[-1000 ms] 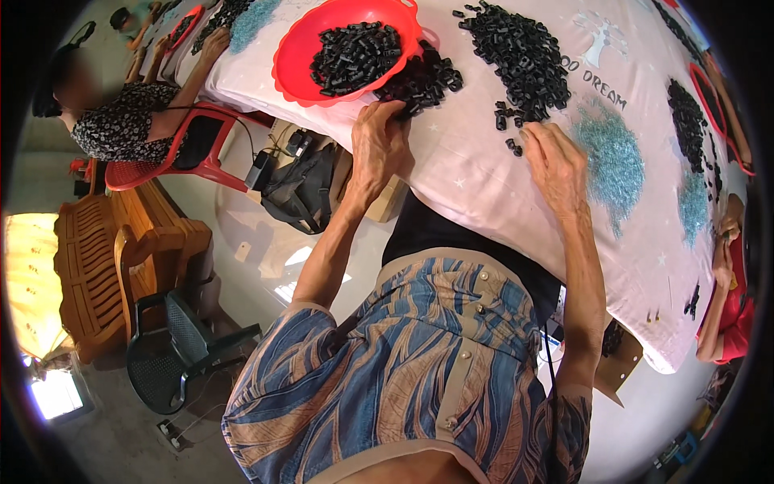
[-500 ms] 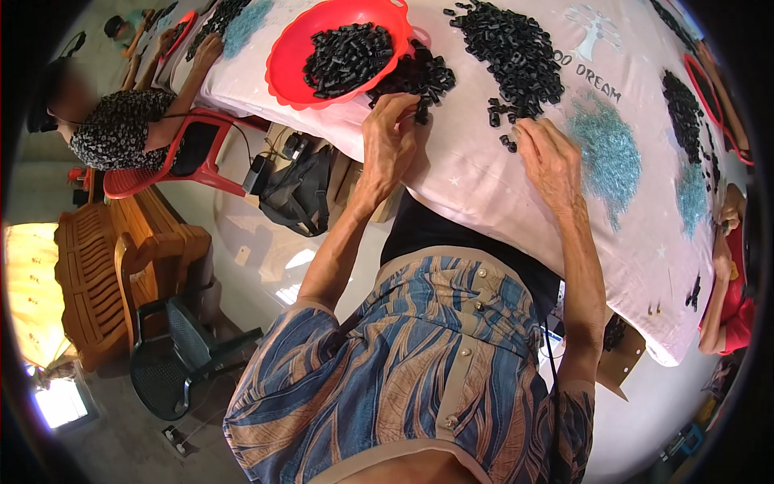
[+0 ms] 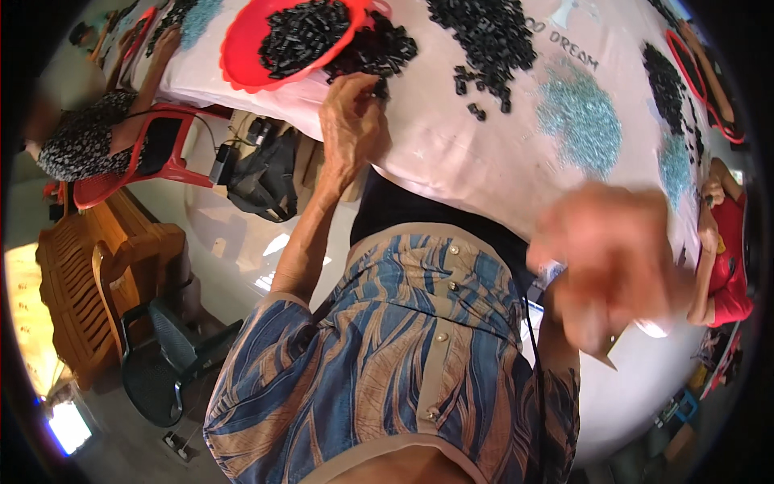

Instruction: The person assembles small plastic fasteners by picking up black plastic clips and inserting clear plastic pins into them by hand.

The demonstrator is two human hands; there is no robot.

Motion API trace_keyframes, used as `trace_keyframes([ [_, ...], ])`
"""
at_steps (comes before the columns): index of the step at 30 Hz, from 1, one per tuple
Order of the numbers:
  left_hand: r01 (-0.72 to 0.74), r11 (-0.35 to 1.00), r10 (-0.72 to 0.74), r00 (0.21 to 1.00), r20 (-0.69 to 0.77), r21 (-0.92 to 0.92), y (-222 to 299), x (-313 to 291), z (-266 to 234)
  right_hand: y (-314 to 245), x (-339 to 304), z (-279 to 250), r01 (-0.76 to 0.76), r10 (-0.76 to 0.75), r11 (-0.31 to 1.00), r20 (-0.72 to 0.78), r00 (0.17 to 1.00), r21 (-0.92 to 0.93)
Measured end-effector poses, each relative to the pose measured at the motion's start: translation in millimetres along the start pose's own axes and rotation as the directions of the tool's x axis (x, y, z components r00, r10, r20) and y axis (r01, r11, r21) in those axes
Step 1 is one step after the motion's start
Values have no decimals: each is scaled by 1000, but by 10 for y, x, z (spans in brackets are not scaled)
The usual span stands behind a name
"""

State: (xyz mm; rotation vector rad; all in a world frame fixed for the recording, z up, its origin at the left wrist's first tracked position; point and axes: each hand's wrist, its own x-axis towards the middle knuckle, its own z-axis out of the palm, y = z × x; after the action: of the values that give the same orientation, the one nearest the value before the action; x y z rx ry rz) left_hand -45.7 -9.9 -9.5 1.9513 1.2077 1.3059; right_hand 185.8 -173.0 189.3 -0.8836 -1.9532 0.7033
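Note:
My left hand (image 3: 352, 121) is at the table's near edge, beside a loose pile of small black plastic pieces (image 3: 379, 47). Its fingers are curled together, and a black piece (image 3: 380, 88) shows at the tips. Raised off the cloth and close to the camera, my right hand (image 3: 606, 254) is smeared by motion, so its fingers and anything in them cannot be made out. A red scalloped basin (image 3: 236, 60) with more black pieces (image 3: 302, 36) stands left of the loose pile. Another heap of black pieces (image 3: 492, 36) lies farther right, with a few strays at its near end.
Right of the heap, thin pale-blue pieces (image 3: 582, 121) are spread on the pink tablecloth (image 3: 451, 161). Co-workers sit at the left (image 3: 89, 133) and right (image 3: 726, 266). Beyond the left edge are a red chair (image 3: 121, 181), a black bag (image 3: 266, 181) and a wooden bench (image 3: 97, 282).
My right hand has left the near end of the right heap and come up toward the camera. The left hand stays by the loose pile. The whole view has shifted slightly.

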Motion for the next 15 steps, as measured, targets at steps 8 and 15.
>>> trace_keyframes([
  [8, -117, 980, 117, 993, 7, 158, 18, -18, 5, -456, -79, 346, 17, 63, 984, -437, 897, 178],
  [15, -92, 971, 96, 995, -11, 223, -11, -88, -55, -189, 268, 379, 432, -235, 838, -495, 837, 333],
])
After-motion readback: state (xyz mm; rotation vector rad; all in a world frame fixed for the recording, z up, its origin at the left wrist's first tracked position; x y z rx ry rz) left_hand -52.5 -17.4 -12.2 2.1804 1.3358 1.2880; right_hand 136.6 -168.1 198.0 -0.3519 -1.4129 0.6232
